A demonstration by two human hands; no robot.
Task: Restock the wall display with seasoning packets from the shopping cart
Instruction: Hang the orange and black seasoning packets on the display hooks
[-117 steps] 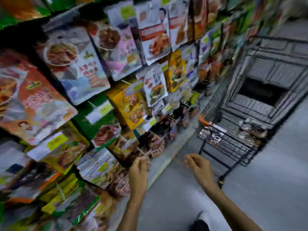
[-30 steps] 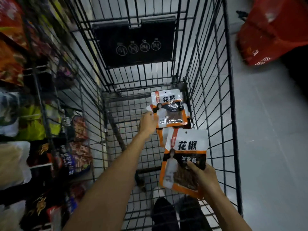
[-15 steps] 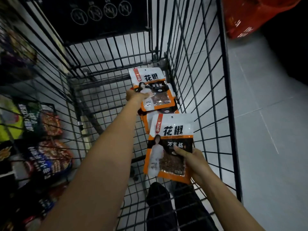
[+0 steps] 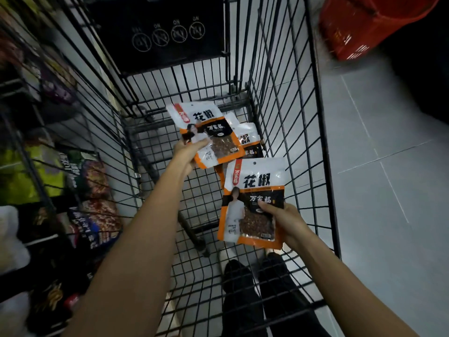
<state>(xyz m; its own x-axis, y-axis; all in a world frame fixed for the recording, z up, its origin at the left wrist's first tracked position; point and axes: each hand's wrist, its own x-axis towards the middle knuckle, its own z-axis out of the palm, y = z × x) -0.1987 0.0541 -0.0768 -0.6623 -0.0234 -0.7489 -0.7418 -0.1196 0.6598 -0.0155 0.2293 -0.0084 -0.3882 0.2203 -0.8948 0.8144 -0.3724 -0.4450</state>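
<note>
Seasoning packets (image 4: 251, 139), white-and-orange plastic pouches, gathered but none hung yet

Left hand (image 4: 188, 153) pinches one pouch (image 4: 211, 132) at mid-frame; right hand (image 4: 285, 221) grips another pouch (image 4: 252, 203) just below it, both within the black wire shopping cart (image 4: 313, 142). Others lie on its floor. Hanging them on the wall display (image 4: 90, 190), at the left edge, looks wholly undone

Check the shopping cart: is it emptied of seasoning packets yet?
Not empty: beneath the held packet in the left hand, at least one loose packet lies on the cart floor.
</note>
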